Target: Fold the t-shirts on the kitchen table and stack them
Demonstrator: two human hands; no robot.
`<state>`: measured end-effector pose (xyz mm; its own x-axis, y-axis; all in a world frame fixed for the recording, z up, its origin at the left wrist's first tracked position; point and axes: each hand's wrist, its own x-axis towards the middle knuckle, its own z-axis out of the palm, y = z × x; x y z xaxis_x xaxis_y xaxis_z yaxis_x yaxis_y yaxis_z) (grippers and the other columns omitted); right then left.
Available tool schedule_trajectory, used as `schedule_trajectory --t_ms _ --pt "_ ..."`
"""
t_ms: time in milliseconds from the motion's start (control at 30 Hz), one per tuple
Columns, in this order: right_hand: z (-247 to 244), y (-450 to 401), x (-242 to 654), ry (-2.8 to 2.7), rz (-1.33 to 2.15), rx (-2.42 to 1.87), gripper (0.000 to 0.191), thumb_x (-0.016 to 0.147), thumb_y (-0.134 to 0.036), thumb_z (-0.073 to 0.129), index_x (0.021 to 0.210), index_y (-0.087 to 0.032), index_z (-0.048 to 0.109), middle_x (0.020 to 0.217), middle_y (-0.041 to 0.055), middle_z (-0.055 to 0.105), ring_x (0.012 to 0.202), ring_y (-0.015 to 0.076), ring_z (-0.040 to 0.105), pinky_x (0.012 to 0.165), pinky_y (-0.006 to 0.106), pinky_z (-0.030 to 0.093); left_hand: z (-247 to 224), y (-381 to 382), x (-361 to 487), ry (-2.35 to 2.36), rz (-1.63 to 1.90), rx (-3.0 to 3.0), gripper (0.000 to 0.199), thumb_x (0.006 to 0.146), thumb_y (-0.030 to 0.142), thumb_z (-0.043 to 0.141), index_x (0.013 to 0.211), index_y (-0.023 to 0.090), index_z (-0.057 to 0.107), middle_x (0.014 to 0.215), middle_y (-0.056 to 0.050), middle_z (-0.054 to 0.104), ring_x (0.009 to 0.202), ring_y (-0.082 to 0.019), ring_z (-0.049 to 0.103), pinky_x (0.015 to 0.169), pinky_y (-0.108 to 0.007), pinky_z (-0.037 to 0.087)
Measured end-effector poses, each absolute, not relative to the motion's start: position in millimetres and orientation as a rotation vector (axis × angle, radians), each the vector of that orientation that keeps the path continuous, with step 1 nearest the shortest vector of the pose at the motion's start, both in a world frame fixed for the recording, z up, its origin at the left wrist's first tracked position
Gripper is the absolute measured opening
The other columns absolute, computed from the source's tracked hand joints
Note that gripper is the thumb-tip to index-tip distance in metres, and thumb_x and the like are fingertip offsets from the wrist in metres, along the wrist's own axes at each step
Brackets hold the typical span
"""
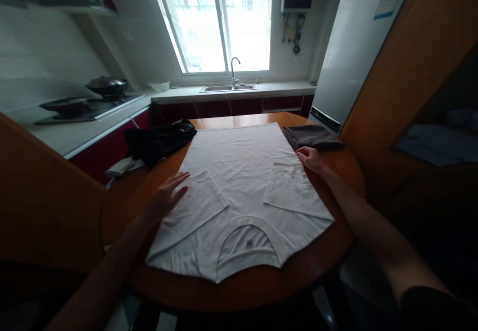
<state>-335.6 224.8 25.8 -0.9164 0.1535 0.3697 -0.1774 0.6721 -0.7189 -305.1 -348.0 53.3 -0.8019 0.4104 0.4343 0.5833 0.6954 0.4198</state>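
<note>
A white T-shirt (239,171) lies spread on the round wooden table (336,171), its collar toward me and its hem at the far side. Both sleeves are folded inward over the body. My left hand (168,195) rests at the shirt's left edge beside the folded sleeve, fingers apart. At the right edge, just above the other sleeve, my right hand (309,159) has its fingers pinched together on the shirt's side.
Dark clothing (160,139) hangs at the table's left edge beside a white cloth (125,165). A folded grey cloth (313,137) lies back right. Beyond are a sink (227,88), a stove (89,109) with pans and a fridge (354,47).
</note>
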Motion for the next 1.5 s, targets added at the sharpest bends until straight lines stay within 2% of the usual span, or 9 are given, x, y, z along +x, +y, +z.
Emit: schedule_trajectory --t_ms 200,333,433,600,767,967,1067,1200,1500 --pt "11.3 226.9 -340.5 -2.316 1.176 -0.131 0.03 0.08 -0.035 0.056 0.099 -0.017 0.069 0.087 0.0083 0.073 0.078 0.0221 0.067 0.072 0.032 0.055 99.9 -295.4 -301.0 -2.707 -0.746 -1.278 0.048 0.094 0.056 0.058 0.128 0.025 0.069 0.124 -0.009 0.071 0.111 -0.025 0.068 0.099 -0.036 0.051" --pt "6.9 223.8 -338.2 -2.327 1.212 -0.13 0.028 0.077 -0.032 0.058 0.096 -0.016 0.07 0.081 0.0075 0.072 0.072 0.0216 0.065 0.069 0.032 0.053 136.7 -238.5 -297.4 -2.672 -0.691 -1.634 0.031 0.095 0.04 0.065 0.12 0.026 0.074 0.113 -0.007 0.074 0.096 -0.02 0.071 0.089 -0.028 0.051" --pt "1.8 225.0 -334.7 -2.412 1.174 -0.16 0.027 0.076 -0.028 0.059 0.096 -0.015 0.071 0.082 0.0075 0.072 0.073 0.0202 0.065 0.07 0.03 0.05 154.5 -200.1 -302.0 -2.651 -0.588 -1.926 0.022 0.089 0.027 0.073 0.111 0.023 0.079 0.1 -0.007 0.076 0.086 -0.017 0.071 0.082 -0.024 0.049" --pt "-4.3 228.3 -334.1 -2.49 1.133 -0.217 0.03 0.08 -0.028 0.062 0.103 -0.013 0.071 0.091 0.0112 0.074 0.076 0.0185 0.064 0.071 0.028 0.047 155.3 -162.2 -315.6 -2.676 -0.413 -2.107 0.019 0.084 0.018 0.078 0.102 0.023 0.081 0.089 -0.005 0.077 0.075 -0.013 0.068 0.072 -0.021 0.047" --pt "-4.5 229.4 -333.8 -2.53 1.101 -0.243 0.029 0.08 -0.029 0.063 0.104 -0.014 0.072 0.092 0.011 0.074 0.078 0.019 0.065 0.073 0.029 0.047 134.8 -146.4 -306.2 -2.652 -0.431 -2.191 0.022 0.085 0.018 0.077 0.107 0.024 0.08 0.098 -0.006 0.076 0.082 -0.016 0.07 0.074 -0.024 0.047" --pt "-2.1 229.8 -331.6 -2.558 1.089 -0.271 0.029 0.078 -0.031 0.064 0.1 -0.016 0.072 0.091 0.0104 0.074 0.078 0.0213 0.066 0.071 0.03 0.048 123.4 -214.1 -277.1 -2.71 -0.641 -1.924 0.027 0.095 0.022 0.065 0.12 0.026 0.073 0.113 -0.008 0.071 0.096 -0.017 0.068 0.085 -0.026 0.048" --pt "-1.0 229.1 -332.6 -2.58 1.053 -0.266 0.029 0.077 -0.032 0.063 0.099 -0.017 0.073 0.091 0.0102 0.075 0.078 0.0219 0.066 0.072 0.031 0.048 114.4 -283.3 -253.5 -2.802 -0.76 -1.621 0.016 0.094 0.028 0.067 0.104 0.02 0.076 0.097 -0.008 0.069 0.085 -0.016 0.065 0.079 -0.026 0.048" --pt "-1.3 227.9 -335.7 -2.622 0.985 -0.264 0.029 0.076 -0.032 0.062 0.099 -0.017 0.073 0.091 0.0101 0.075 0.076 0.0221 0.065 0.07 0.032 0.047 94.2 -363.0 -214.0 -3.019 -0.995 -1.365 0.022 0.089 0.038 0.072 0.086 0.015 0.073 0.082 -0.004 0.062 0.071 -0.012 0.058 0.064 -0.021 0.045" --pt "3.6 222.7 -330.3 -2.62 0.959 -0.331 0.023 0.073 -0.029 0.063 0.092 -0.021 0.074 0.092 0.0115 0.075 0.078 0.0247 0.065 0.073 0.037 0.047 80.7 -412.2 -170.0 -3.007 -1.044 -1.012 0.03 0.093 0.043 0.065 0.086 0.014 0.07 0.085 -0.004 0.06 0.071 -0.012 0.055 0.065 -0.022 0.044"
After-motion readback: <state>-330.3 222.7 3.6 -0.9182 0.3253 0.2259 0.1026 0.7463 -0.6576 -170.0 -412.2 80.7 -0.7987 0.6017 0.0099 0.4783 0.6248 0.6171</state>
